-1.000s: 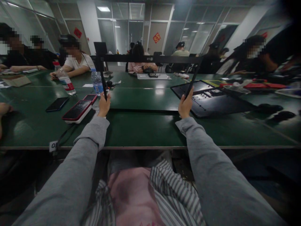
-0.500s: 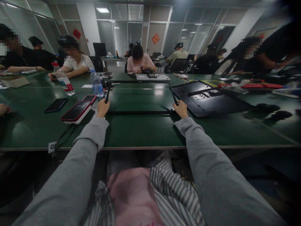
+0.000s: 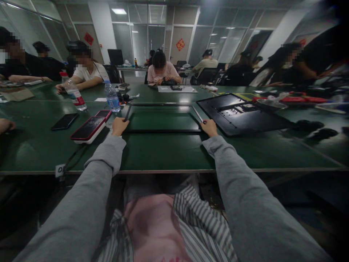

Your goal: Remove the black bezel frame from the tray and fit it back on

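Note:
A thin black rectangular frame [image 3: 163, 131], like a screen bezel, is held low over the green table [image 3: 166, 154], its middle open. My left hand [image 3: 119, 126] is closed around its left side, and my right hand [image 3: 209, 128] grips the right side. Whether the near edge touches the table I cannot tell. Just right of my right hand lies a flat black panel [image 3: 231, 116], like a monitor back cover, with a cut-out and small screws or holes. A red-and-white handheld device [image 3: 88, 127] lies left of my left hand.
Two plastic bottles, one red-capped [image 3: 73, 92] and one blue-capped [image 3: 111, 96], stand at the left. A dark phone [image 3: 64, 121] lies near them. Across the table a person in pink [image 3: 165, 71] works at a pale board [image 3: 188, 89]. Dark rounded objects [image 3: 311, 125] lie right.
The frame's far edge has tilted down toward the table, so the frame lies flatter. My hands keep hold of its sides, nearly in the same place.

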Tool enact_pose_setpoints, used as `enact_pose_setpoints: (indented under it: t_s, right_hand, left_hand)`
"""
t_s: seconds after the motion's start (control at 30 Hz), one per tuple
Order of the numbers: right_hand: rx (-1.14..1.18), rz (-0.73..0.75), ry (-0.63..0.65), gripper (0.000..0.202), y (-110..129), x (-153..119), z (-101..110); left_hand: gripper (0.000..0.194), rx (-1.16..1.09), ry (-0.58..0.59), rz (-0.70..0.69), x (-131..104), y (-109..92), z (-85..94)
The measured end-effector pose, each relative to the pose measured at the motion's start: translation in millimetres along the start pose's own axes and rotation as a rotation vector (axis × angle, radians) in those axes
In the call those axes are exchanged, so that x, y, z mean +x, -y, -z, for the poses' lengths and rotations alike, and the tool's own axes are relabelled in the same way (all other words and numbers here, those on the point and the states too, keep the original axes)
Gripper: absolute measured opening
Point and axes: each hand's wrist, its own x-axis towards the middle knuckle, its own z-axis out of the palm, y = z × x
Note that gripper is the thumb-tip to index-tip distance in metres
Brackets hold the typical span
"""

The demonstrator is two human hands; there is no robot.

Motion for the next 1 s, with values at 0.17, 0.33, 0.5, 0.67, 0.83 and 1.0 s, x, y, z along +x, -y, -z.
enact_pose_setpoints:
  t_s: [0.17, 0.33, 0.5, 0.67, 0.83, 1.0]
  right_hand:
    - [-0.013, -0.034, 0.053, 0.039, -0.1, 2.4, 0.9]
    - [0.015, -0.056, 0.046, 0.037, 0.7, 2.4, 1.5]
    - [0.047, -0.045, 0.013, 0.039, 0.7, 1.5, 1.5]
    - [0.088, -0.012, -0.021, 0.036, 1.8, 0.1, 2.8]
    - [0.099, -0.008, -0.034, 0.038, 0.1, 2.3, 0.8]
    - [0.072, 0.017, -0.004, 0.045, -3.4, 5.3, -2.8]
  left_hand:
    - [0.041, 0.046, 0.045, -0.004, -2.0, -2.9, 2.4]
    - [0.039, 0.042, 0.049, -0.020, -2.5, -3.4, 2.0]
    - [0.038, 0.023, 0.027, -0.031, -2.1, -3.2, 1.0]
    - [0.035, 0.044, 0.039, -0.037, -0.9, -3.1, 1.5]
    - [0.035, 0.041, 0.059, -0.044, -4.1, -5.9, 5.0]
    - [0.032, 0.007, 0.049, -0.035, -10.2, -11.3, 10.6]
